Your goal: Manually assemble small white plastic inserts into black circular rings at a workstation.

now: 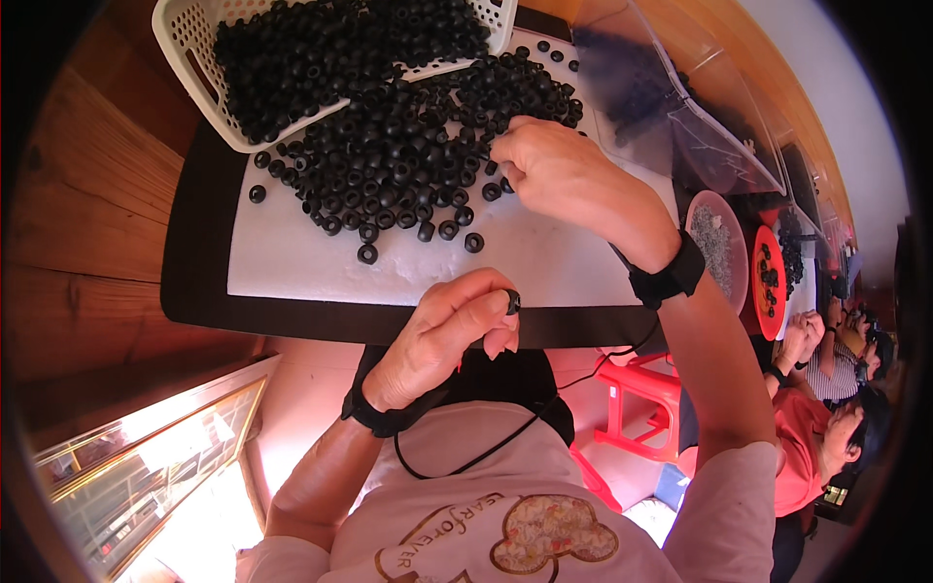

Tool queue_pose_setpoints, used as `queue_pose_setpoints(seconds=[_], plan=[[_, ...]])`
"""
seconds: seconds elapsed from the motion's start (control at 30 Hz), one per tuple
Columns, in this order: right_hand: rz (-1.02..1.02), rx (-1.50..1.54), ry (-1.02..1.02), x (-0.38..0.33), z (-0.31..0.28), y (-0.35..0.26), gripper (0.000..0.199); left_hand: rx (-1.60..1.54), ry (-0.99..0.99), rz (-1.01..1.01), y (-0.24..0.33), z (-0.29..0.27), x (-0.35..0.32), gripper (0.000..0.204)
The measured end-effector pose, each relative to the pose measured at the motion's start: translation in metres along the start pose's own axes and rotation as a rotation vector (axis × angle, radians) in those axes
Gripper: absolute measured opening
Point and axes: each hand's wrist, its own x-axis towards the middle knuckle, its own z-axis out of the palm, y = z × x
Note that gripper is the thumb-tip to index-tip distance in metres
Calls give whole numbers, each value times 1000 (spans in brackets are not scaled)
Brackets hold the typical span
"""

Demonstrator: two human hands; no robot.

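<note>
Between thumb and forefinger, my left hand [449, 325] pinches a small black ring-shaped part [513, 302] just off the table's front edge. A large heap of similar black rings [389, 160] covers the middle of a white foam sheet [321, 267]. My right hand [554, 165] reaches to the right side of that heap, fingers curled together at its edge. Whatever those fingers hold, if anything, is hidden. Black bands wrap both wrists.
A white perforated basket [190, 73] full of black rings leans over the heap. Clear plastic bins [680, 107] stand at right, beside a pink bowl [741, 255] of small grey pieces and a red plate [768, 282]. A red stool [637, 403] stands below; other people sit farther right.
</note>
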Motion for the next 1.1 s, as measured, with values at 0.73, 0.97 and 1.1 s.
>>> queue_pose_setpoints(seconds=[0.73, 0.97, 1.1], plan=[[2, 302, 202, -17, -13, -14, 13, 2, 59, -21, 1, 3, -2, 25], [53, 419, 56, -73, 17, -5, 10, -12, 80, -39, 2, 4, -3, 28], [39, 376, 115, -84, 25, -4, 10, -31, 56, 12, 0, 3, 0, 28]])
